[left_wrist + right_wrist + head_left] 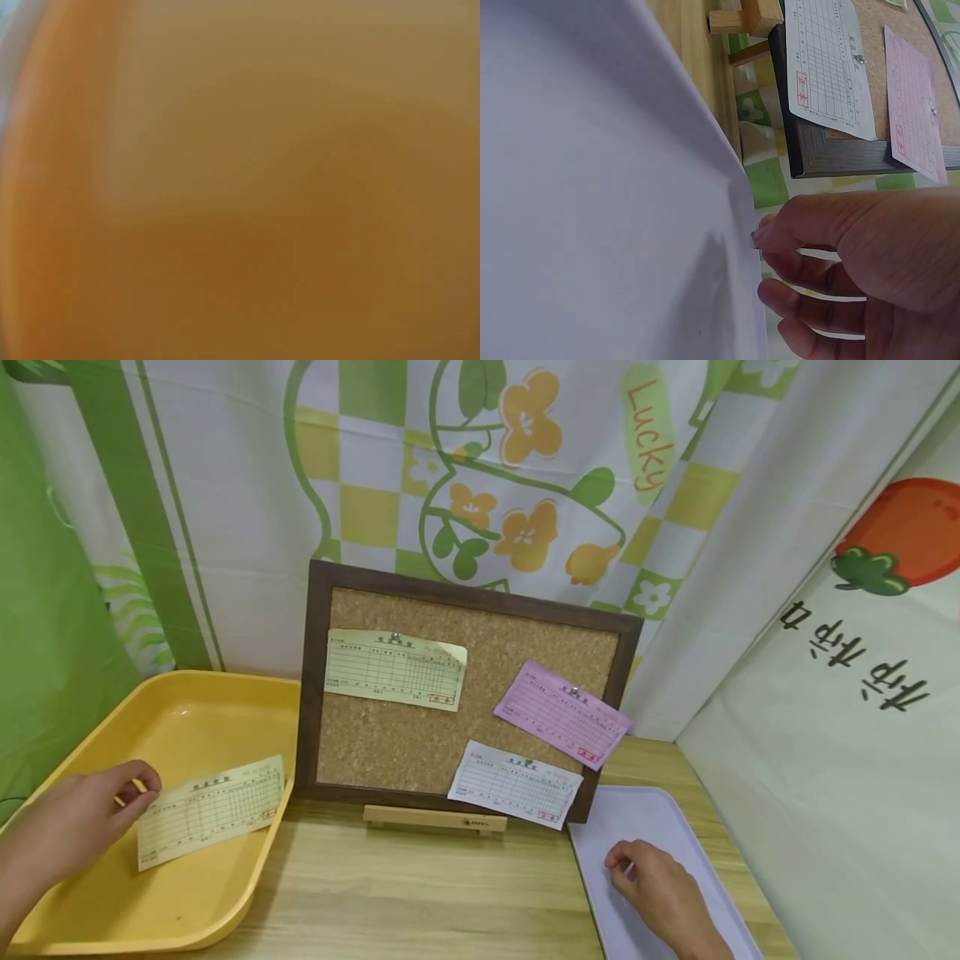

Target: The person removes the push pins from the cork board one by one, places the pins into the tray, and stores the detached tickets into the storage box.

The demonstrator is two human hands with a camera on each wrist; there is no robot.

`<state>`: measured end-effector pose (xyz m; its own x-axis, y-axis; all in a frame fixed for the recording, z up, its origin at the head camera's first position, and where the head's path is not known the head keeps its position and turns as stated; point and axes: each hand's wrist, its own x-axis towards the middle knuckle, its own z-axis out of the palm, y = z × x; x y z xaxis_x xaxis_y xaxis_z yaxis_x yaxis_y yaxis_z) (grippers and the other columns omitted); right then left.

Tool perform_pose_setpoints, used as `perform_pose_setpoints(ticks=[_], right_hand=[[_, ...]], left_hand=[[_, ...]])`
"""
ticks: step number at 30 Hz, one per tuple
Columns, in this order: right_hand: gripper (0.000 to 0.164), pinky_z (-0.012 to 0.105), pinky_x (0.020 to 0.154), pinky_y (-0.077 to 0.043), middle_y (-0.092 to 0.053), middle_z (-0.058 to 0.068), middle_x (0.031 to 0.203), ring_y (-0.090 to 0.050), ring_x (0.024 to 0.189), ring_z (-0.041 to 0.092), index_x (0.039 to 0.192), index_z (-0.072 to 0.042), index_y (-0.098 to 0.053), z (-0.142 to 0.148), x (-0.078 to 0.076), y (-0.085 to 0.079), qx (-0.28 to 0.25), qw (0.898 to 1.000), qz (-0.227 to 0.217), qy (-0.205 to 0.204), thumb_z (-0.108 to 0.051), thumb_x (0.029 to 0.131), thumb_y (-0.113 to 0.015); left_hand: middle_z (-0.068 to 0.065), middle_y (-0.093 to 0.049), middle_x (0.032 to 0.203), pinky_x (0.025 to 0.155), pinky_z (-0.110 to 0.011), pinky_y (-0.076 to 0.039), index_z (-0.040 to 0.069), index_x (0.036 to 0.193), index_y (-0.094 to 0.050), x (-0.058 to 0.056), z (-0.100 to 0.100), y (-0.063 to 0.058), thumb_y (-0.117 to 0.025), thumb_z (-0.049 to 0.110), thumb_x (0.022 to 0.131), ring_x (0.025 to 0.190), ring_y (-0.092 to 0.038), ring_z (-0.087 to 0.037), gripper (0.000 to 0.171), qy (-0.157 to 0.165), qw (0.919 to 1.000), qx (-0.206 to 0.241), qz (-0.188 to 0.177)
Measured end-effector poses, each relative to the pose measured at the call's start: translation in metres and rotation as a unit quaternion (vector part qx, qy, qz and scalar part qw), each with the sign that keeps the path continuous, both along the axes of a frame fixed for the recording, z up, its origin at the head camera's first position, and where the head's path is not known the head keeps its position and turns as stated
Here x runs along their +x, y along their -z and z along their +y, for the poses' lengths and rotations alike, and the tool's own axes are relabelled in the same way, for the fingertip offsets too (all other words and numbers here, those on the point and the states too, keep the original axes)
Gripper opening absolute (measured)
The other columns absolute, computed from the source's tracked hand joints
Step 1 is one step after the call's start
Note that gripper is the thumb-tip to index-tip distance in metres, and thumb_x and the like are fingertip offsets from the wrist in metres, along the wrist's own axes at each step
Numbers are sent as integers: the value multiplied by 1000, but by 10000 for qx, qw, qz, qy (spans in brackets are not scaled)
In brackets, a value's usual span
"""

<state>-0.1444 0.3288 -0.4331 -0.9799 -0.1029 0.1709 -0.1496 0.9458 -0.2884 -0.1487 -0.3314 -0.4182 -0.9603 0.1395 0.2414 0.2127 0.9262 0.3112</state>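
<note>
In the head view my left hand [78, 818] is over the yellow basin, thumb and forefinger pinching the upper left corner of a pale yellow receipt slip [210, 814]. The left wrist view is too blurred to show the grip. Over the lilac tray [592, 852] at the right, my right hand [663, 893] has its fingertips together. A tiny shiny pin [754, 239] appears between thumb and forefinger, mostly hidden. A framed cork board [390, 739] bears a yellow slip [393, 670], a pink slip [562, 714] and a white slip [517, 785], each fastened by a pin.
The yellow basin [180, 714] stands left of the board, on the wooden table [427, 893]. A small wooden stand [435, 818] supports the board's lower edge. Patterned curtain cloth [367, 518] hangs behind, and a pale printed cloth [825, 760] borders the right side.
</note>
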Motion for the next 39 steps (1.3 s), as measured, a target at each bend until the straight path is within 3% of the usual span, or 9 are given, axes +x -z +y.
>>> perform_pose_setpoints(ticks=[9, 21, 28, 32, 39], right_hand=[[24, 35, 59, -46, -56, -16, 71, -54, 65, 6, 77, -27, -67, 2, 1, 2, 238, 9985, -491, -69, -4, 81, -76], [24, 37, 60, -47, -58, -17, 72, -56, 66, 7, 78, -28, -66, 5, 1, 1, 350, 9980, -506, -131, -8, 81, -79], [19, 34, 57, -46, -59, -16, 74, -55, 65, 6, 79, -27, -66, 4, 0, -9, 308, 9986, -394, -142, -13, 85, -78], [17, 32, 58, -46, -59, -18, 76, -55, 66, 3, 81, -27, -67, 2, 0, -16, 222, 9992, -302, -101, -15, 87, -76], [12, 30, 61, -49, -63, -20, 82, -57, 69, -1, 89, -25, -72, -5, 0, -28, 33, 9991, 290, -315, -15, 88, -76]], left_hand=[[1, -68, 77, 55, -36, -42, 8, 95, -65, 0, 5, -7, -70, 2, 95, 60, -52, -13, 9, 30, 10000, -21, -3], [3, -67, 77, 53, -33, -40, 7, 96, -65, 0, 9, -12, -70, 6, 96, 57, -48, -12, 5, -21, 10000, -28, -90], [9, -60, 75, 54, -30, -40, 9, 91, -68, 0, 15, -14, -72, 9, 94, 58, -45, -3, 5, -22, 9994, -76, 326], [8, -55, 77, 56, -32, -41, 9, 90, -69, 2, 23, -20, -74, 9, 92, 64, -46, -7, 6, 21, 9980, -150, 613], [7, -63, 83, 57, -35, -46, 16, 89, -70, 7, 50, -31, -78, 12, 89, 72, -59, -17, 9, 179, 9934, -79, 1132]])
